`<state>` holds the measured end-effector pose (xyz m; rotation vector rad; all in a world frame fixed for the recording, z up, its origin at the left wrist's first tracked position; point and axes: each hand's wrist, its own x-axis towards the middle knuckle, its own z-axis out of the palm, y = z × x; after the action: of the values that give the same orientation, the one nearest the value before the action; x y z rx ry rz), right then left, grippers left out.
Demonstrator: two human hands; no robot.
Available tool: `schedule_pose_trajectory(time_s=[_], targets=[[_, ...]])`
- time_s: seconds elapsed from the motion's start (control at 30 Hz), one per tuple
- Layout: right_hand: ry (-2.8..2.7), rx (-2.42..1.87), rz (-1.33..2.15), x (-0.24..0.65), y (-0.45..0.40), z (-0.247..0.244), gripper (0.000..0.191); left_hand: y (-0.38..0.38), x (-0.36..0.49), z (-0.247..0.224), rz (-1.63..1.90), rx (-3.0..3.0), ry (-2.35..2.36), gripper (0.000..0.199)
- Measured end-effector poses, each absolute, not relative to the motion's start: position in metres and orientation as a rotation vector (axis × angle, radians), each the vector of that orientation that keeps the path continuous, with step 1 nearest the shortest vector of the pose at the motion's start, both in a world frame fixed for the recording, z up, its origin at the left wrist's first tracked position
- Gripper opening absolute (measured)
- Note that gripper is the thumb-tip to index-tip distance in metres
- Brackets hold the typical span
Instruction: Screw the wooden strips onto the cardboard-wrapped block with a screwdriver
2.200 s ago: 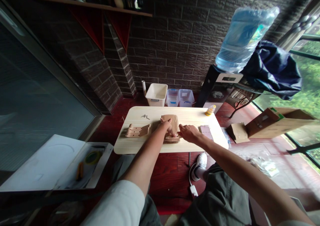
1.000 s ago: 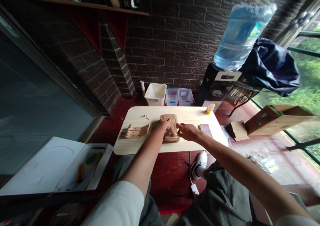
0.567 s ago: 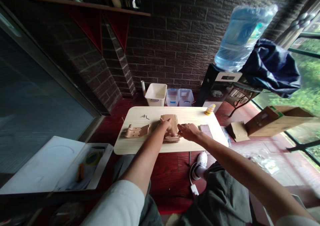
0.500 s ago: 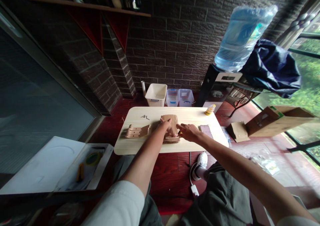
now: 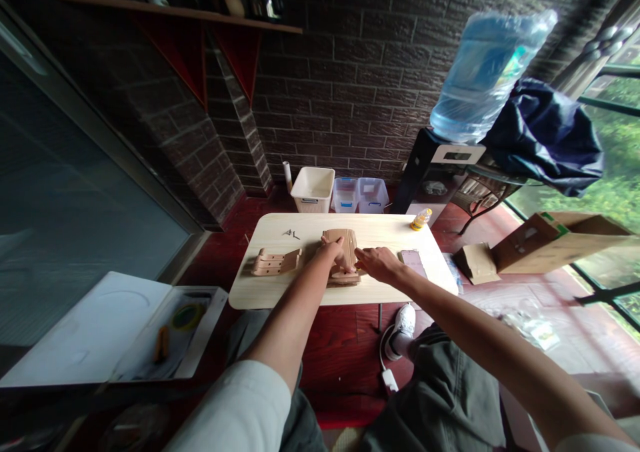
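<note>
On the pale table (image 5: 280, 295) in front of me sits a brown wooden assembly (image 5: 346, 237) with a slatted or grooved upper board. My left hand (image 5: 336, 252) lies over its near part, its fingers closed round the wood. Against the right side of the assembly, my right hand (image 5: 379, 264) has its fingers curled round a small yellow-and-dark tool; most of it is hidden, so its kind cannot be made out. To the left rests a separate wooden part (image 5: 276, 263) with holes and rounded ends. Behind that lie several small dark screws or pins (image 5: 291, 234).
A phone (image 5: 412, 261) and a yellow-capped bottle (image 5: 421, 219) are on the table's right side. Beyond the table stand a cream bin (image 5: 313, 189) and clear plastic boxes (image 5: 371, 195). An opened white case (image 5: 200, 345) is at lower left, a water dispenser (image 5: 425, 172) at back right.
My right hand has shifted very slightly and its fingers have turned a little at the assembly's side. My left hand and the wooden parts stay in place.
</note>
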<state>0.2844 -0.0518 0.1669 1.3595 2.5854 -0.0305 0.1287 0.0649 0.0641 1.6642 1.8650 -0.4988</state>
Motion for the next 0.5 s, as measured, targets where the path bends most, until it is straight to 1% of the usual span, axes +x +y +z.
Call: schedule_pose_trajectory(time_s=[0.1,0.17,0.27,0.37,0.5], targets=[[2.608,1.369,-0.046,0.2857,-0.0528,0.1669,0.040,0.0653,0.1290,0.0629,-0.527,1.687,1.859,0.150],[2.641,1.370,-0.047,0.2871,-0.0539,0.1680,0.041,0.0659,0.1292,0.0620,-0.531,1.700,1.852,0.149],[2.647,1.380,-0.036,0.2884,-0.0536,0.1706,0.033,0.0668,0.1296,0.0608,-0.528,1.688,1.837,0.158],[2.597,1.420,-0.023,0.2886,-0.0516,0.1718,0.035,0.0675,0.1303,0.0593,-0.499,1.659,1.863,0.163],[2.668,1.387,-0.007,0.2898,-0.0537,0.1682,0.041,0.0686,0.1306,0.0572,-0.500,1.666,1.865,0.147]])
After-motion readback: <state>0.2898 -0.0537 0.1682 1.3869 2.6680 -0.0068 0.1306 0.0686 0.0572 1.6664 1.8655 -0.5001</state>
